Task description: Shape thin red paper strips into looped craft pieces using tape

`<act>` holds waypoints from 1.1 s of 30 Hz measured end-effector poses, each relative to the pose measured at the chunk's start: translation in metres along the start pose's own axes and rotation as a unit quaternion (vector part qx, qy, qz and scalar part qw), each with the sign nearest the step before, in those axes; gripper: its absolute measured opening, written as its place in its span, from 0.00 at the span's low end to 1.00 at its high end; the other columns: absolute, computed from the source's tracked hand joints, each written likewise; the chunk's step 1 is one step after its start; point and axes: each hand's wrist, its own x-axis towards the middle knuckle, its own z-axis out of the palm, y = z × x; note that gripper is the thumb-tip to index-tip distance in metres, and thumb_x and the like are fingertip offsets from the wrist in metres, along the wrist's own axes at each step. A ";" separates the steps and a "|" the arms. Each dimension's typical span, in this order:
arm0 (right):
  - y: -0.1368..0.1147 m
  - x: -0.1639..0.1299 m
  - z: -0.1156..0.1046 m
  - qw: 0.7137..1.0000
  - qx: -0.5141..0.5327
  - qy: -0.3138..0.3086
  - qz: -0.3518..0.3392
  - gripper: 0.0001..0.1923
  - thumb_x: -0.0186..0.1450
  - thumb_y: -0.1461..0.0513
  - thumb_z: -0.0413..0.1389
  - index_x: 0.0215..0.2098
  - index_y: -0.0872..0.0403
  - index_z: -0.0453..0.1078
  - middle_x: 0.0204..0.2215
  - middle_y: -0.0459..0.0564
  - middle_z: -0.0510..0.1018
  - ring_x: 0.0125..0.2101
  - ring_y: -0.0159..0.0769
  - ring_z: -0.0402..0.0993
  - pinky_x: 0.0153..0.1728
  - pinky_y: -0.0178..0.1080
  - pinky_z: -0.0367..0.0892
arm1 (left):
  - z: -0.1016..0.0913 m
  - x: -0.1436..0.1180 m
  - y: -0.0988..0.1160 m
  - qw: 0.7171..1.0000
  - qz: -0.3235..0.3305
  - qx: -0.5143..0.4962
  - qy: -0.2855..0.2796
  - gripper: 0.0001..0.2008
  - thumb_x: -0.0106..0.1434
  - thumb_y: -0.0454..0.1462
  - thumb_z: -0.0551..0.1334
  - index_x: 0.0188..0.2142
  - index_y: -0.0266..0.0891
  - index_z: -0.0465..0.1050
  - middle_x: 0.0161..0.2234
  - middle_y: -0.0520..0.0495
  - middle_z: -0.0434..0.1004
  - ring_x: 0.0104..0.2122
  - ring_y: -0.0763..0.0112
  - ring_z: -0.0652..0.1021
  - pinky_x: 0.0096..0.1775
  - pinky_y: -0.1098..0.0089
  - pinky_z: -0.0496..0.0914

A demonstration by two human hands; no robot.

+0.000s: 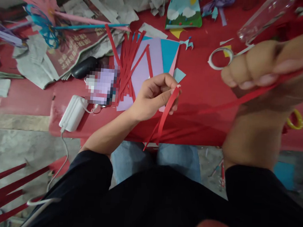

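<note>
Left hand: my left hand [153, 96] pinches the top of a red paper strip [167, 109] between thumb and forefinger, closed on it just above the near table edge.
Strip in left hand: it hangs down from the pinch, its long axis running down and slightly leftward, the loose ends dangling past the red table [203, 82] over my jeans [179, 157].
Right hand: my right hand [270, 67] is raised close to the camera, blurred, fingers curled shut on one end of a long red strip [236, 101].
Long strip axis: it stretches from my right fingers down and to the left, toward the left hand; whether it joins the piece held there, I cannot tell.
Which hand is nearer: the left sits right at the hanging strip's top; the right is well apart, up and to the right.
Loose strips: a pile of cut red strips [129, 62] lies on purple paper [147, 67] just beyond my left hand.
Nearby: white-handled scissors [220, 57] lie beyond the right hand; a white charger [73, 112] sits at the left edge.
</note>
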 end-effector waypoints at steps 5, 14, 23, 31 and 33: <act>0.006 -0.016 0.020 0.984 -0.004 -0.053 0.171 0.10 0.60 0.61 0.82 0.38 0.51 0.90 0.27 0.48 0.86 0.23 0.32 0.77 0.20 0.36 0.68 | -0.002 -0.004 -0.003 0.996 0.033 0.086 0.001 0.22 0.70 0.57 0.75 0.38 0.43 0.77 0.32 0.52 0.81 0.28 0.76 0.80 0.32 0.69 0.76; -0.002 -0.021 0.035 0.959 0.007 -0.093 0.269 0.13 0.66 0.72 0.71 0.46 0.53 0.81 0.28 0.39 0.83 0.27 0.26 0.80 0.30 0.28 0.75 | -0.009 -0.001 -0.008 0.966 0.185 0.183 0.006 0.13 0.70 0.47 0.77 0.37 0.42 0.82 0.31 0.54 0.80 0.29 0.78 0.77 0.33 0.73 0.72; -0.002 -0.023 0.035 0.952 0.047 -0.097 0.286 0.12 0.70 0.72 0.67 0.48 0.55 0.75 0.29 0.40 0.76 0.29 0.24 0.74 0.33 0.27 0.71 | -0.009 -0.001 -0.007 0.979 0.141 0.146 0.013 0.16 0.64 0.48 0.81 0.35 0.41 0.82 0.31 0.55 0.81 0.27 0.79 0.78 0.31 0.74 0.75; -0.002 -0.024 0.040 0.960 0.052 -0.063 0.266 0.14 0.69 0.67 0.74 0.48 0.54 0.77 0.29 0.40 0.78 0.27 0.26 0.75 0.27 0.29 0.67 | -0.004 0.000 -0.007 0.992 0.088 0.086 0.009 0.20 0.61 0.50 0.83 0.35 0.40 0.80 0.28 0.57 0.80 0.24 0.80 0.80 0.27 0.76 0.74; -0.007 -0.022 0.036 0.969 0.052 -0.038 0.238 0.15 0.67 0.65 0.77 0.47 0.55 0.79 0.29 0.41 0.78 0.26 0.27 0.75 0.24 0.32 0.64 | -0.003 0.000 -0.003 0.995 0.080 0.060 0.016 0.20 0.63 0.50 0.82 0.36 0.41 0.78 0.27 0.58 0.79 0.23 0.80 0.80 0.26 0.78 0.73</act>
